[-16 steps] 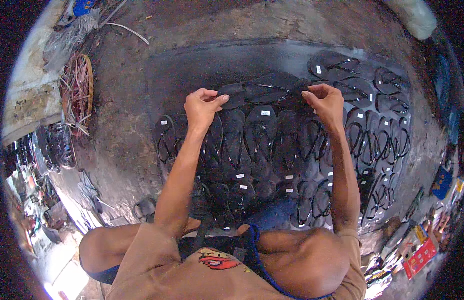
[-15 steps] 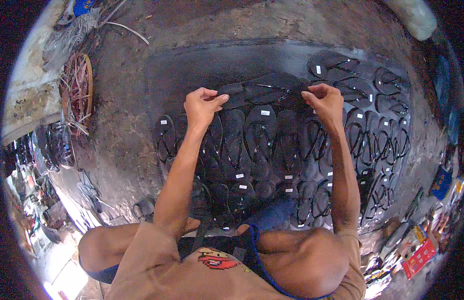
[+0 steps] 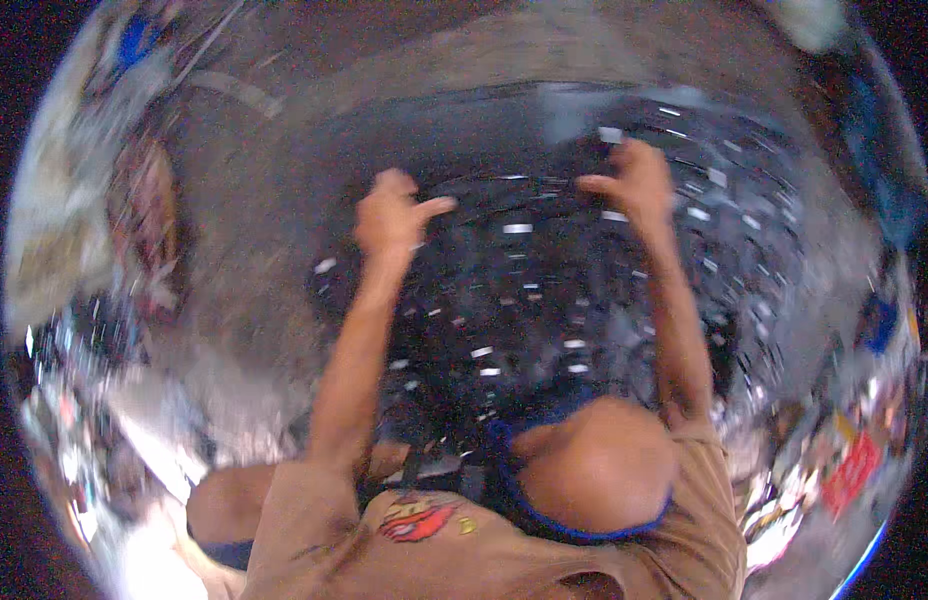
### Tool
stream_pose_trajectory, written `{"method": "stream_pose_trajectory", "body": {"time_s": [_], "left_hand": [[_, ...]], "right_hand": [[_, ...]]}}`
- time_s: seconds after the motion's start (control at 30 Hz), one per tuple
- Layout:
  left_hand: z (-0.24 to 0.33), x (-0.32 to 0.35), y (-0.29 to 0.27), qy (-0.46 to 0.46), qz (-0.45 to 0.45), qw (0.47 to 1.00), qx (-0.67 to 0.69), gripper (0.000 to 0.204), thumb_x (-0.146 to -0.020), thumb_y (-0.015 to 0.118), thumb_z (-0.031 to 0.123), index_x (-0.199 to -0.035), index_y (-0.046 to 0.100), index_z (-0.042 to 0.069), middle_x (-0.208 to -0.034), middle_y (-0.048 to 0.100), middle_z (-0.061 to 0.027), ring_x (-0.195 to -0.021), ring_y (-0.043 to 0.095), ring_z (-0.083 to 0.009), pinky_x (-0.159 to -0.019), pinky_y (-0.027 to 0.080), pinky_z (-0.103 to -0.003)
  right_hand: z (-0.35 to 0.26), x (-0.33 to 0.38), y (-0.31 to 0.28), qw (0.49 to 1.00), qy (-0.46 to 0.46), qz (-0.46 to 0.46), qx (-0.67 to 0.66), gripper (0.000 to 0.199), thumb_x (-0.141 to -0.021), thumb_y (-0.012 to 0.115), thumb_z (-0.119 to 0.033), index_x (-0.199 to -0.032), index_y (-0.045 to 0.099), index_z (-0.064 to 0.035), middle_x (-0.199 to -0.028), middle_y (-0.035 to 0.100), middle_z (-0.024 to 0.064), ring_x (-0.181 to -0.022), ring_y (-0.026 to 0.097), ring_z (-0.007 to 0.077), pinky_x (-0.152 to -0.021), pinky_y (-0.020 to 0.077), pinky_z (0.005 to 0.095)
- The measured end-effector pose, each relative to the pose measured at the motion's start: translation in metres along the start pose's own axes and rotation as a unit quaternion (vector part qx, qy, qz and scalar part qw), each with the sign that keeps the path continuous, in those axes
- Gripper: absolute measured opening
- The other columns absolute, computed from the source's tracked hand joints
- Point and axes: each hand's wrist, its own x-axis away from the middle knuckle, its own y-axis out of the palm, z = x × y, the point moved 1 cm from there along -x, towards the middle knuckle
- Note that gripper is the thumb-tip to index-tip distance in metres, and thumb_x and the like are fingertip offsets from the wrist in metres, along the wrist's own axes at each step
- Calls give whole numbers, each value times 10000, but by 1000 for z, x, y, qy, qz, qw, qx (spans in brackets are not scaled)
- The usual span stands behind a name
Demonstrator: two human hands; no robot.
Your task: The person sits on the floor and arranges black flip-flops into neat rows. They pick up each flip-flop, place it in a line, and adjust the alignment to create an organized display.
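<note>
Motion blur smears the whole view. My left hand [image 3: 389, 218] is over the left part of a dark sheet, thumb stretched away from the fingers. Facing it, my right hand [image 3: 639, 190] is in much the same pose, its thumb pointing left. Between the hands lies a dark, blurred flip-flop [image 3: 509, 192]; I see neither hand gripping it. Just beyond my right fingertips shows a white-tagged black flip-flop [image 3: 594, 150]; whether the fingers touch it I cannot tell. Rows of black flip-flops [image 3: 529, 315] with small white tags spread below and between my forearms.
The dark sheet [image 3: 414, 115] lies on a grey-brown floor [image 3: 244, 250]. A round basket-like thing with strips [image 3: 149, 220] stands at the left. Mixed clutter fills both lower sides, with a red packet [image 3: 852, 472] at the right. My bent knees [image 3: 594, 465] flank the nearest flip-flops.
The view has shifted and blurred. My right hand has moved slightly up and left, my left hand slightly left. Both thumbs are now spread wider from the fingers.
</note>
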Motion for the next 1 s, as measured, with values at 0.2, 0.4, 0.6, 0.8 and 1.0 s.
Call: {"method": "stream_pose_trajectory", "body": {"time_s": [0.2, 0.4, 0.6, 0.8, 1.0], "left_hand": [[-12, -3, -6, -3, 17, 1000, -6, 678, -641, 994, 490, -1084, 672, 89, -859, 768, -111, -848, 746, -357, -790, 565, -486], [-4, -7, 11, 42, -15, 999, 29, 625, -676, 991, 415, -1075, 691, 39, -945, 787, -133, -959, 751, -340, -873, 557, -456], [-4, -15, 0, 19, -68, 997, 44, 633, -701, 986, 320, -1174, 707, 4, -1008, 792, -172, -965, 767, -285, -912, 577, -400], [-34, -35, -55, -62, -21, 923, 379, 594, -901, 850, 249, -1382, 591, 17, -1223, 740, -151, -1028, 742, -230, -861, 596, -378], [69, -6, -98, 111, -148, 714, 676, 467, -1005, 748, 176, -1409, 571, 24, -1212, 722, -101, -1117, 709, -215, -1033, 571, -456]], "right_hand": [[16, 96, -33, 984, 61, 109, -123, 398, -837, 873, -291, -1135, 738, -64, -1056, 754, 138, -997, 730, 310, -897, 555, 414], [241, 241, -133, 972, 178, 141, 62, 790, -750, 925, -375, -1409, 638, -48, -1175, 778, 168, -1095, 743, 350, -998, 561, 464], [247, 240, -174, 952, 272, -128, 54, 653, -626, 960, -457, -1122, 807, -62, -1097, 799, 136, -989, 756, 354, -902, 563, 433], [130, 206, -282, 949, 155, 258, -93, 344, -1029, 732, -309, -1175, 670, -3, -1069, 712, 80, -984, 664, 178, -931, 527, 328], [43, 62, -181, 895, 4, 182, -406, 416, -1010, 748, -245, -1347, 663, -17, -1221, 733, 115, -1051, 697, 195, -932, 567, 362]]}}
